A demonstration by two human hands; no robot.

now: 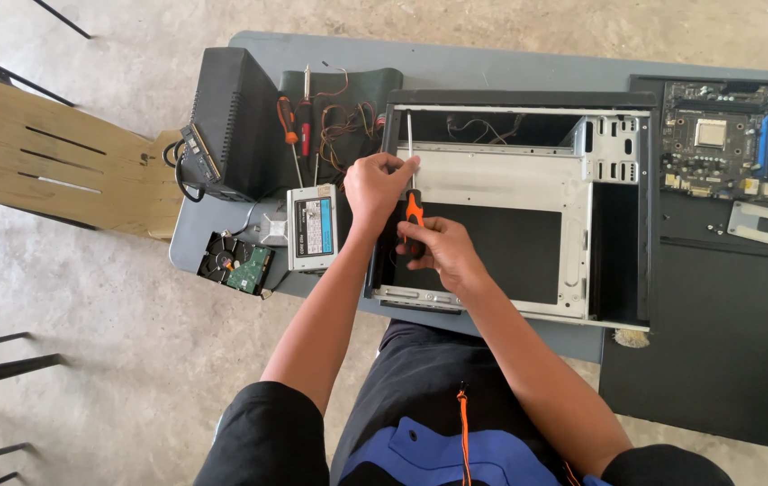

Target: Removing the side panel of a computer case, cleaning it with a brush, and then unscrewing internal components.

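Bare matt sheet-metal computer case (501, 180); glossy orange-black plastic screwdriver handle (413, 216) — rough grey concrete floor (114, 297).

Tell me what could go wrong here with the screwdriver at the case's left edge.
The left hand steadies the screwdriver shaft by its fingertips; a slip could jab them or gouge the computer case. The case's near edge overhangs the table, so pushing by the right hand might shift it.

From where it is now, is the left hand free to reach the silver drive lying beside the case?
Probably yes. The left hand is by the case's left edge, steadying the screwdriver shaft; the silver drive lies just left of it, nothing between. It must release the shaft first.
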